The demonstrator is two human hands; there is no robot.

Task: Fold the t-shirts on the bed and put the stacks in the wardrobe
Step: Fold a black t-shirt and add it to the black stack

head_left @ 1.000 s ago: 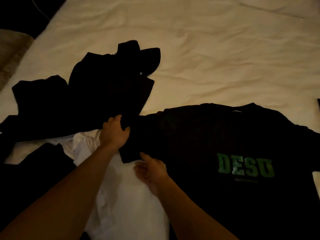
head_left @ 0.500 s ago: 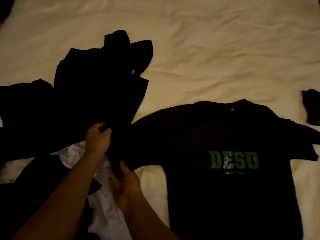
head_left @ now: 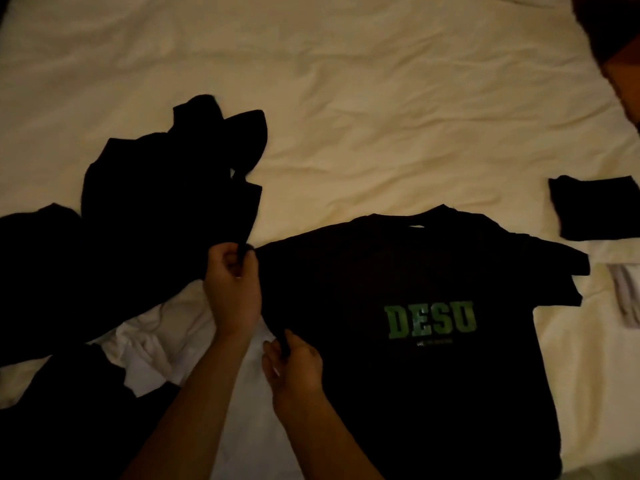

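Between the two hands runs the sleeve edge of the black t-shirt (head_left: 415, 271): the left hand (head_left: 232, 292) pinches its upper corner, the right hand (head_left: 294, 365) its lower. Best to keep that edge taut and carry it evenly across; the shirt's body lies flat just right of both grips on the bed (head_left: 381, 98).

Two bare forearms, entering from the bottom edge under dim, warm light, with no sleeve, watch or bracelet anywhere along their visible length. Left hand (head_left: 232, 292) and right hand (head_left: 294, 367) equally uncovered, ungloved, no ring discernible on any visible finger, though low light blurs fine detail. Nothing worn in view from the wrists down to the frame's lower edge.
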